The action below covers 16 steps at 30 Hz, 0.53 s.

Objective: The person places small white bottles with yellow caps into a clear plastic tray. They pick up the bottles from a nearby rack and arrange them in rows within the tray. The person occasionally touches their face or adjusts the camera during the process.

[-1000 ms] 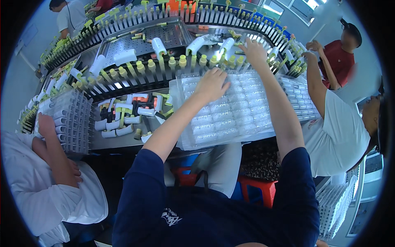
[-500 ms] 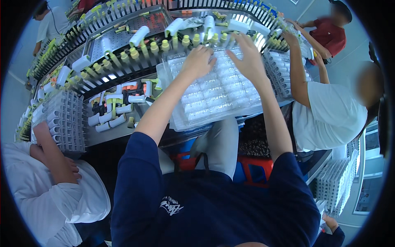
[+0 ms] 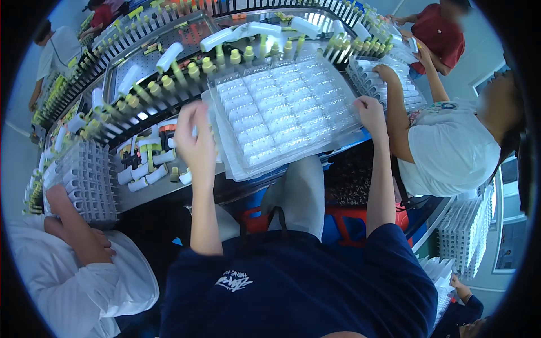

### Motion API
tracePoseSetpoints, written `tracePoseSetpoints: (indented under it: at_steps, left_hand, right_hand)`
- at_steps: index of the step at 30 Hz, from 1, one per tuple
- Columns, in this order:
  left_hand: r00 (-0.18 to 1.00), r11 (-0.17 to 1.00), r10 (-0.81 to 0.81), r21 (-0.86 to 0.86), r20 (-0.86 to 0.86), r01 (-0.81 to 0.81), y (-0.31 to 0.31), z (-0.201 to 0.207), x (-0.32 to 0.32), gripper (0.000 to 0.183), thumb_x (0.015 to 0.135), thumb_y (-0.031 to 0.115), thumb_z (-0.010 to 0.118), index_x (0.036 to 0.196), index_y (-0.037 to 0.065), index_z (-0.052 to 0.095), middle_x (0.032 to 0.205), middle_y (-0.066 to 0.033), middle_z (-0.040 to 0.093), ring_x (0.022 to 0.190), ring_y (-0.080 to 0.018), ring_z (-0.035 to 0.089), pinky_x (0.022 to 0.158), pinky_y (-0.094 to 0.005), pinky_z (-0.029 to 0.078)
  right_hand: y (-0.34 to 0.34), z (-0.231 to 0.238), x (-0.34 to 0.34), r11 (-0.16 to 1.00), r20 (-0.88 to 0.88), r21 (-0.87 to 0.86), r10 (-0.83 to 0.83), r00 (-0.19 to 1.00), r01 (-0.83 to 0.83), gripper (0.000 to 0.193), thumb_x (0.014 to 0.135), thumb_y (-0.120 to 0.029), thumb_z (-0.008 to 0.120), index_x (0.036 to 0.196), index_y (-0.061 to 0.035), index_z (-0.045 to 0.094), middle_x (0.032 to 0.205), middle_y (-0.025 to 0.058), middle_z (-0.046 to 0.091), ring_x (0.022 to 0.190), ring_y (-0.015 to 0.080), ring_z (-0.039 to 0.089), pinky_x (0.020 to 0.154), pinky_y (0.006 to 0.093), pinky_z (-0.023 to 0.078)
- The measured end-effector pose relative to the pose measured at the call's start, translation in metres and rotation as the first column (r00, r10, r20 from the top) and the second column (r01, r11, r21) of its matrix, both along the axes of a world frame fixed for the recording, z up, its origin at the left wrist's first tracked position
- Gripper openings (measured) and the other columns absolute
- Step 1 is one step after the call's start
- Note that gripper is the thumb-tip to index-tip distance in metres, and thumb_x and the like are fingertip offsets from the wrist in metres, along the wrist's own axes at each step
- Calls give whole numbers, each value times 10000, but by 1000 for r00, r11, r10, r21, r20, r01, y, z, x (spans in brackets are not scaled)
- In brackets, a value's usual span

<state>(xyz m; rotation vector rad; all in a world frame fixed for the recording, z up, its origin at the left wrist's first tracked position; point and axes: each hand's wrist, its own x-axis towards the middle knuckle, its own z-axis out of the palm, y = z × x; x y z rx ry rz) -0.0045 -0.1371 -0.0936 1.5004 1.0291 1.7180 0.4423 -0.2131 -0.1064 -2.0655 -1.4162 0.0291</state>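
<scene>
A clear plastic tray (image 3: pixel 293 112) filled with rows of white rounded parts lies tilted on a stack of clear sheets or trays (image 3: pixel 234 169) in front of me. My right hand (image 3: pixel 372 117) is closed at the tray's right edge, thumb and fingers pinched there. My left hand (image 3: pixel 195 135) is raised just beside the tray's left edge. Its fingers are loosely curled, with a gap between them and the thumb, and nothing shows in it. Whether the left fingers touch the tray's rim I cannot tell.
A curved black slotted rack (image 3: pixel 163 96) with yellow-green holders runs behind the tray. Loose white and coloured parts (image 3: pixel 149 160) lie on the metal table at left, next to stacked trays (image 3: pixel 87 174). Co-workers sit close on both sides; one's hand (image 3: pixel 386 73) touches another tray (image 3: pixel 360 67).
My hands have left the tray's far part and come apart, the left to its left edge, the right down to its right edge. White pieces on the rack appear shifted left.
</scene>
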Motion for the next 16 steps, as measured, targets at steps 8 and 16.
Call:
tracePoseSetpoints:
  at_steps: [8, 16]
  left_hand:
    - [952, 937, 59, -313, -301, -158, -112, -56, -105, 188, 1094, 119, 594, 1072, -45, 684, 953, -48, 673, 912, -107, 614, 834, -265, 511]
    - [948, 940, -57, -336, -314, -54, -97, -89, -93, 276, 1111, 235, 576, 1134, -11, 699, 1033, -87, 722, 933, -163, 682, 872, -279, 526]
  right_hand:
    - [-57, 115, -49, 985, -14, 114, -127, 992, 128, 243, 1033, -164, 598, 1046, 45, 722, 739, 102, 689, 673, 174, 700, 638, 347, 533]
    - [-77, 135, -29, 973, -240, -224, -112, 964, 57, 427, 909, -403, 780, 1157, -55, 787, 1076, 245, 778, 1074, 340, 755, 1018, 431, 540]
